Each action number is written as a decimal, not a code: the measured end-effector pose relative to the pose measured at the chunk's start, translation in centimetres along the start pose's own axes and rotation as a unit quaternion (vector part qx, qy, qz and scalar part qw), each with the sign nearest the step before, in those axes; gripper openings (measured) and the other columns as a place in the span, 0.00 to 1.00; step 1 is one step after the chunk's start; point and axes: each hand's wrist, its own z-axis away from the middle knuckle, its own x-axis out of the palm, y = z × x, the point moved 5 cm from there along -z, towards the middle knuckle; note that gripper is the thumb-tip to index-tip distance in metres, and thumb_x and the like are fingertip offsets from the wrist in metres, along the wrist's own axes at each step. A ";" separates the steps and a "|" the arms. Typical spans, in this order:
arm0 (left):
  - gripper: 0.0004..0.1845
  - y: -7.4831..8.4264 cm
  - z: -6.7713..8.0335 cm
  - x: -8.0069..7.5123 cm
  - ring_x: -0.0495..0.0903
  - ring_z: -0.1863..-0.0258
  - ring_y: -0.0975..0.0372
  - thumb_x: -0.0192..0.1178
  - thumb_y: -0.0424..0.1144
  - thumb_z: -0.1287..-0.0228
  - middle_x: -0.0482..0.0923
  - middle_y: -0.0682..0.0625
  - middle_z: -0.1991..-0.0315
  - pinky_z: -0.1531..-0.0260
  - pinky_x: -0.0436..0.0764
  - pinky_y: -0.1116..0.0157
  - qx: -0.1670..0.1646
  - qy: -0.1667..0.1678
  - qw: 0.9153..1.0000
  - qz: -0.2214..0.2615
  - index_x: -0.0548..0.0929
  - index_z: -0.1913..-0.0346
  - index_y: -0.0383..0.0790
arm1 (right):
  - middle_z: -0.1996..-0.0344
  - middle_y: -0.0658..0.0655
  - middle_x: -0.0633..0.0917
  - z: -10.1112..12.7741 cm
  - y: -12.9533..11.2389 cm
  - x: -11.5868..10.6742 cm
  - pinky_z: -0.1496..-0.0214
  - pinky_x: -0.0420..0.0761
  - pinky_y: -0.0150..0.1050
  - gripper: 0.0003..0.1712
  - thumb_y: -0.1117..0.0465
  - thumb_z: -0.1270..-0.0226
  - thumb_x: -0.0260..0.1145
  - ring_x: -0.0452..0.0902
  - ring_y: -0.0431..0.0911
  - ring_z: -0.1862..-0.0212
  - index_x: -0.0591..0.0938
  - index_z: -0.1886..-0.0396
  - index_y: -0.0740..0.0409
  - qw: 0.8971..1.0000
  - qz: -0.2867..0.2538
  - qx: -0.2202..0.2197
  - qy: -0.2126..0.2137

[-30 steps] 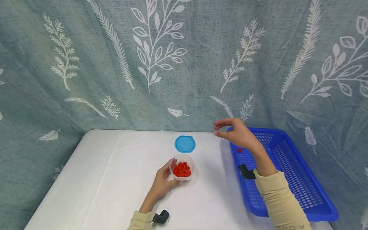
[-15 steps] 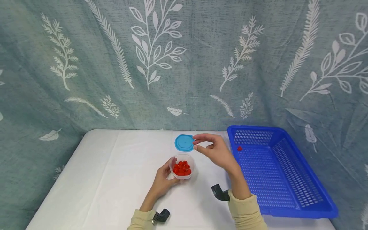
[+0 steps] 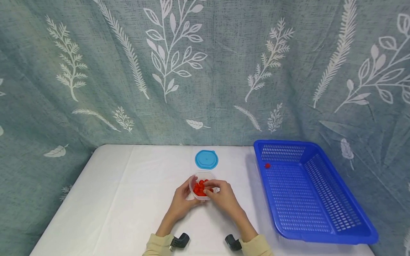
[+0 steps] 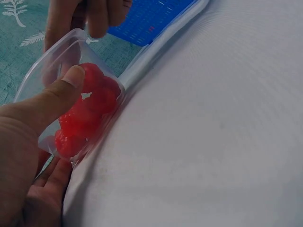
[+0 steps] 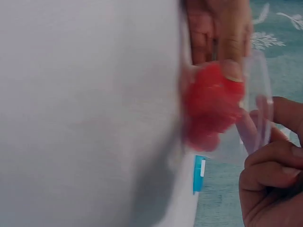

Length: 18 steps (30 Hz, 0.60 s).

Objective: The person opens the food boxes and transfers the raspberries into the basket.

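A small clear tub (image 3: 202, 187) of several red balls (image 3: 200, 188) stands on the white table (image 3: 128, 199). My left hand (image 3: 191, 190) grips the tub's left side; in the left wrist view its thumb (image 4: 57, 94) presses the wall over the red balls (image 4: 90, 113). My right hand (image 3: 209, 188) is at the tub's right rim with curled fingers (image 5: 272, 168) over the balls. Whether they pinch one is hidden. The tub's round blue lid (image 3: 206, 159) lies just behind it.
A blue mesh basket (image 3: 323, 213) sits at the table's right side, with one red ball (image 3: 267, 165) in its far left corner. A leaf-print curtain (image 3: 192, 71) hangs behind the table.
My right hand came left from over the basket, passed the blue lid, and dropped to the tub's rim. The left hand and the tub have stayed put.
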 end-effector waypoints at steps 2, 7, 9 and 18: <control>0.47 0.0 0.0 0.0 0.65 0.25 0.52 0.76 0.31 0.46 0.71 0.43 0.28 0.26 0.62 0.57 -0.001 -0.001 1.000 0.000 0.66 0.23 0.43 | 0.58 0.54 0.90 0.0 0.2 0.4 0.49 0.86 0.44 0.11 0.64 0.33 0.70 0.81 0.50 0.51 0.89 0.53 0.59 1.000 0.017 -0.001 -0.004; 0.47 -0.1 -0.1 -0.1 0.65 0.24 0.52 0.76 0.30 0.46 0.71 0.43 0.28 0.25 0.62 0.57 -0.003 -0.003 1.000 0.001 0.66 0.23 0.43 | 0.50 0.57 0.89 -0.1 -0.2 0.8 0.43 0.86 0.51 0.12 0.61 0.30 0.68 0.82 0.53 0.47 0.89 0.50 0.57 0.997 0.068 0.011 -0.032; 0.47 0.0 -0.1 -0.1 0.65 0.24 0.52 0.76 0.30 0.46 0.71 0.43 0.28 0.25 0.62 0.57 -0.006 -0.002 1.000 0.002 0.66 0.23 0.44 | 0.48 0.58 0.88 -0.1 -0.5 0.9 0.43 0.86 0.51 0.13 0.60 0.30 0.68 0.81 0.53 0.48 0.88 0.48 0.58 0.994 0.090 0.020 -0.051; 0.47 0.1 0.1 0.0 0.65 0.25 0.53 0.77 0.29 0.47 0.71 0.44 0.28 0.25 0.62 0.56 -0.006 -0.001 1.000 0.001 0.67 0.23 0.44 | 0.51 0.59 0.87 -0.5 -1.0 0.8 0.42 0.85 0.52 0.12 0.64 0.31 0.68 0.81 0.52 0.50 0.87 0.50 0.61 0.990 0.100 0.020 -0.096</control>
